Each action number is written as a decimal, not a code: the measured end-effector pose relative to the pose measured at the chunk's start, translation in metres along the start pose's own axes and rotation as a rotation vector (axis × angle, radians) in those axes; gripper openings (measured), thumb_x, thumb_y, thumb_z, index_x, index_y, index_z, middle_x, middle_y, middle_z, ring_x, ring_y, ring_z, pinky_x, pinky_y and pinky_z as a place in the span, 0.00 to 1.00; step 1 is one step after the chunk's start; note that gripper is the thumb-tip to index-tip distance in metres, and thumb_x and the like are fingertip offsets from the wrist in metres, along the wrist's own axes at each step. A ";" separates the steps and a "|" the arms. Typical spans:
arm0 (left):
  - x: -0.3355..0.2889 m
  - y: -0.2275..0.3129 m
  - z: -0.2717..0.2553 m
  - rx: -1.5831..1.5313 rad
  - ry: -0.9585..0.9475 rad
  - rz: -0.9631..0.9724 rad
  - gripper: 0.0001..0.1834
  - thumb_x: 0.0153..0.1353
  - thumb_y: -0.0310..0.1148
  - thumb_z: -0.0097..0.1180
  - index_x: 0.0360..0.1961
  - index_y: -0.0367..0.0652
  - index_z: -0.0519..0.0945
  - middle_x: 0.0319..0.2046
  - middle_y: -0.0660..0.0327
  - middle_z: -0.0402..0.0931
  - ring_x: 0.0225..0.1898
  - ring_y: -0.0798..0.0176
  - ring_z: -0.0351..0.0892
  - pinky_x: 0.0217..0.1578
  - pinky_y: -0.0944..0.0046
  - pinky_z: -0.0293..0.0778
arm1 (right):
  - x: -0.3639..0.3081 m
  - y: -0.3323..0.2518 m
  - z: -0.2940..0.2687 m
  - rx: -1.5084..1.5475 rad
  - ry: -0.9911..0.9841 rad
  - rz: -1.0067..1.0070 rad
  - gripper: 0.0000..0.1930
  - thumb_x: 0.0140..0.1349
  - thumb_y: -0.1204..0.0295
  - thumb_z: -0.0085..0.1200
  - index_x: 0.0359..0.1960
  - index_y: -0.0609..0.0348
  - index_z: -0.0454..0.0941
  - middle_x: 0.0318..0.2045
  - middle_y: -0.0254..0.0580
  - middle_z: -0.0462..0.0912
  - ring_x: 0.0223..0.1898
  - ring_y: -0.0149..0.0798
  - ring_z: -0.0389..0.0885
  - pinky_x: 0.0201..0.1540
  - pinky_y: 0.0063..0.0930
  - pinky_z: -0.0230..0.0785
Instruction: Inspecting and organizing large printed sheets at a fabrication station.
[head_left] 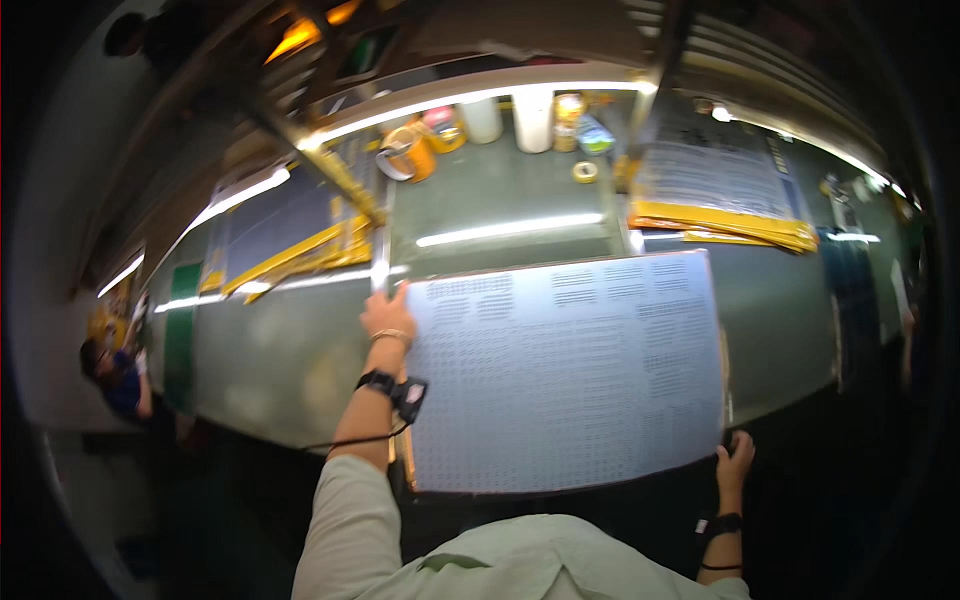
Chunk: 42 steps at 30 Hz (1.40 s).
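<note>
- Closest in is the right hand (735,458), at the near right corner of the big pale panel (565,390). Fingers are bent, but can't tell if they're actually clamped on it, since the undersides are hidden.
- Panel lies between the two hands, hanging a bit over the near edge of the bench (290,350). Its fine marks are too small to make out.
- Left hand (390,318) is up at the far left corner, clamped on the edge, thumb and fingertips hard to separate.
- My read: this is the handling-by-opposite-corners step, and moving it calls for both hands working together so it doesn't flex.
- Past the left hand, off to its right: a yellow tape roll (576,176).
- Way beyond the right hand, a yellow-edged stack (720,195), blurry, partly behind a post.
</note>
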<state>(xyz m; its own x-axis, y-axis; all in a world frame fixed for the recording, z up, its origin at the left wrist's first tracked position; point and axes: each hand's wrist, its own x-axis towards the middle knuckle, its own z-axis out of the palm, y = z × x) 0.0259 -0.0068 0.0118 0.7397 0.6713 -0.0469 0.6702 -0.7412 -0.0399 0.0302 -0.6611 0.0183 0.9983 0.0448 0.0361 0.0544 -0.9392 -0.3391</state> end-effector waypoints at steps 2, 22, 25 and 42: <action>-0.008 -0.007 0.005 0.105 0.137 0.021 0.21 0.50 0.34 0.47 0.48 0.62 0.71 0.39 0.58 0.65 0.44 0.55 0.63 0.39 0.52 0.61 | 0.035 -0.067 -0.010 -0.223 0.045 -0.113 0.27 0.39 0.79 0.56 0.47 0.55 0.67 0.43 0.48 0.67 0.49 0.50 0.62 0.54 0.42 0.51; -0.024 0.012 0.028 -0.013 0.240 0.124 0.27 0.57 0.41 0.40 0.57 0.43 0.59 0.61 0.61 0.49 0.63 0.53 0.41 0.58 0.42 0.38 | 0.274 -0.138 0.099 -0.477 0.174 -0.538 0.19 0.54 0.75 0.39 0.50 0.61 0.66 0.53 0.40 0.65 0.53 0.41 0.63 0.51 0.38 0.57; -0.026 0.019 0.032 -0.061 0.196 0.057 0.32 0.57 0.46 0.38 0.60 0.42 0.52 0.63 0.60 0.43 0.64 0.53 0.36 0.58 0.41 0.34 | 0.274 -0.136 0.095 -0.473 0.211 -0.487 0.20 0.54 0.76 0.38 0.50 0.62 0.65 0.54 0.42 0.64 0.55 0.43 0.61 0.54 0.38 0.55; -0.204 -0.029 0.048 0.049 0.231 -0.171 0.33 0.57 0.50 0.38 0.60 0.43 0.52 0.63 0.56 0.42 0.64 0.50 0.35 0.55 0.38 0.41 | -0.023 0.047 0.009 0.466 -0.115 0.282 0.11 0.59 0.67 0.45 0.34 0.62 0.74 0.25 0.35 0.76 0.28 0.32 0.73 0.32 0.27 0.66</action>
<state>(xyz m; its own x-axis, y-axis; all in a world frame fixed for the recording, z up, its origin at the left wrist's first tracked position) -0.1472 -0.1227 -0.0256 0.6147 0.7648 0.1930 0.7864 -0.6130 -0.0760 0.0101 -0.7030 -0.0065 0.9697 -0.1248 -0.2101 -0.2384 -0.6716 -0.7015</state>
